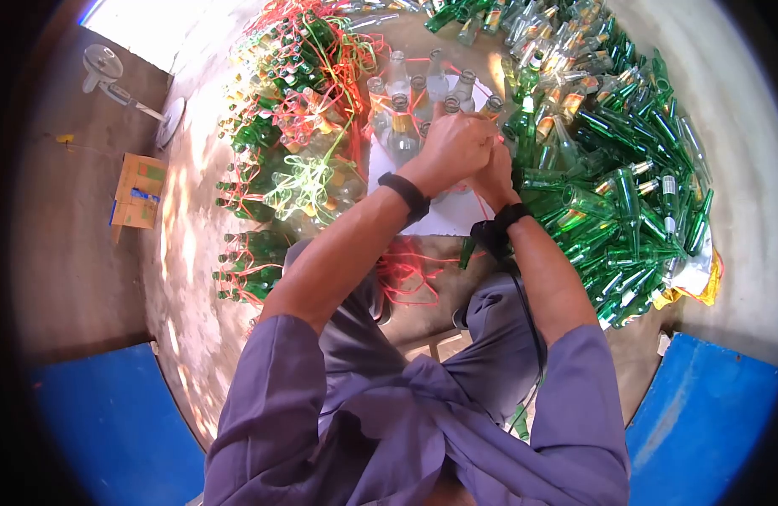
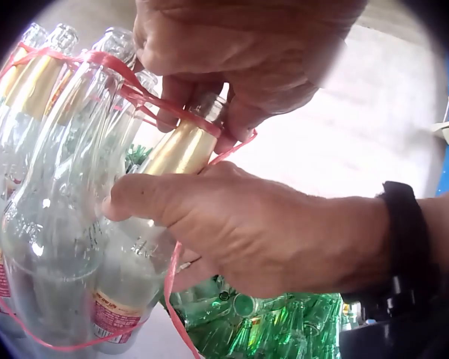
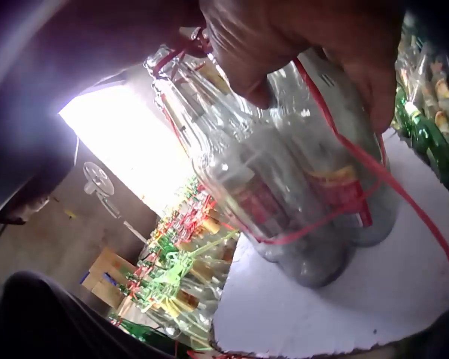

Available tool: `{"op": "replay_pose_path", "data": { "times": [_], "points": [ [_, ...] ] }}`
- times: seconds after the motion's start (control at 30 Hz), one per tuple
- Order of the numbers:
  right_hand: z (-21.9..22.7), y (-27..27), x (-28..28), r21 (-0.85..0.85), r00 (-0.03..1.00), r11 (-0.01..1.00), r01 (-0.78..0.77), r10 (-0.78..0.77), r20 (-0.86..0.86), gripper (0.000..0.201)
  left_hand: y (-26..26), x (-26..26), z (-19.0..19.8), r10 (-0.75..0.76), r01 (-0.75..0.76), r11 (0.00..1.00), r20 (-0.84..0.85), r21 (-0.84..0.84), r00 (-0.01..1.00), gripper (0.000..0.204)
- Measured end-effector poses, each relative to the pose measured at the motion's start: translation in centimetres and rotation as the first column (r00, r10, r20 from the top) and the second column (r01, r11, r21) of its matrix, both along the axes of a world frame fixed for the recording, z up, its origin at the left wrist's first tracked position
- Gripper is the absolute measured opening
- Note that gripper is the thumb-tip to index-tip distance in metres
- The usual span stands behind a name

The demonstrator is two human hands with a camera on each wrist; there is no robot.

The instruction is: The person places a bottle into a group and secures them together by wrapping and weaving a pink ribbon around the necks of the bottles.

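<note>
Clear glass bottles stand together on a white board, with red plastic strap around their necks and lower bodies. My left hand pinches the strap at the neck of a gold-foiled bottle. Below it, my right hand grips that bottle's shoulder, its thumb lying across the glass in the left wrist view. A loose length of strap hangs under the right hand. Some fingertips are hidden behind the necks.
Green and clear bottles lie heaped on the right. Strapped bundles of bottles stand on the left. Loose red strap lies near the knees. A fan and a cardboard box are at the far left.
</note>
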State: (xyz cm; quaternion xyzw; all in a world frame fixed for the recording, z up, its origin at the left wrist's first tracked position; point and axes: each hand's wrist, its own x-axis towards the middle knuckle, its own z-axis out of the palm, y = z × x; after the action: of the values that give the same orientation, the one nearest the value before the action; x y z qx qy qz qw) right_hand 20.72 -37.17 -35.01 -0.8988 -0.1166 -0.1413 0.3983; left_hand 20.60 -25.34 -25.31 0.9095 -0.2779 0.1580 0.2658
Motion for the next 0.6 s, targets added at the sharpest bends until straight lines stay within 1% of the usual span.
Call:
{"op": "replay_pose_path", "data": {
  "times": [0.07,0.17,0.2,0.27,0.3,0.37,0.4,0.47,0.6],
  "points": [
    [0.3,0.2,0.2,-0.033,0.993,0.999,-0.030,0.033,0.116,0.022,0.3,0.1,-0.3,0.013,-0.013,1.000,-0.024,0.013,1.000,0.013],
    [-0.3,0.0,0.5,-0.031,0.989,0.997,-0.077,0.081,0.128,0.024,0.6,0.2,-0.4,-0.003,0.003,1.000,0.010,-0.005,1.000,0.012],
    [-0.2,0.1,0.5,-0.035,0.988,0.996,-0.079,0.082,0.127,0.024,0.6,0.1,-0.4,-0.007,0.008,1.000,0.019,-0.011,1.000,0.011],
    [0.1,0.0,0.3,-0.027,0.997,0.998,-0.061,0.062,0.051,0.029,0.6,0.0,-0.5,-0.011,0.011,1.000,0.030,-0.020,0.999,0.011],
    [-0.3,-0.1,0.3,-0.029,0.997,0.998,-0.061,0.062,0.053,0.029,0.6,-0.1,-0.6,-0.015,0.015,1.000,0.040,-0.019,0.999,0.011],
    [-0.9,-0.2,0.4,-0.112,0.993,0.991,-0.076,0.085,0.076,0.024,0.7,-0.1,-0.5,-0.020,0.021,1.000,0.061,-0.017,0.998,0.011],
    [-0.9,0.0,0.3,-0.112,0.993,0.991,-0.074,0.084,0.085,0.024,0.7,-0.2,-0.5,-0.022,0.023,1.000,0.062,-0.007,0.998,0.011],
    [-0.9,0.4,-0.3,-0.013,0.999,1.000,-0.010,0.010,0.050,0.024,0.7,-0.5,-0.2,-0.026,0.026,1.000,0.074,0.004,0.997,0.010],
    [-0.1,-0.1,-1.4,-0.031,0.998,1.000,-0.003,0.005,0.061,0.028,0.8,-0.2,-0.6,-0.047,0.050,0.998,0.075,-0.034,0.996,0.010]
  ]
}}
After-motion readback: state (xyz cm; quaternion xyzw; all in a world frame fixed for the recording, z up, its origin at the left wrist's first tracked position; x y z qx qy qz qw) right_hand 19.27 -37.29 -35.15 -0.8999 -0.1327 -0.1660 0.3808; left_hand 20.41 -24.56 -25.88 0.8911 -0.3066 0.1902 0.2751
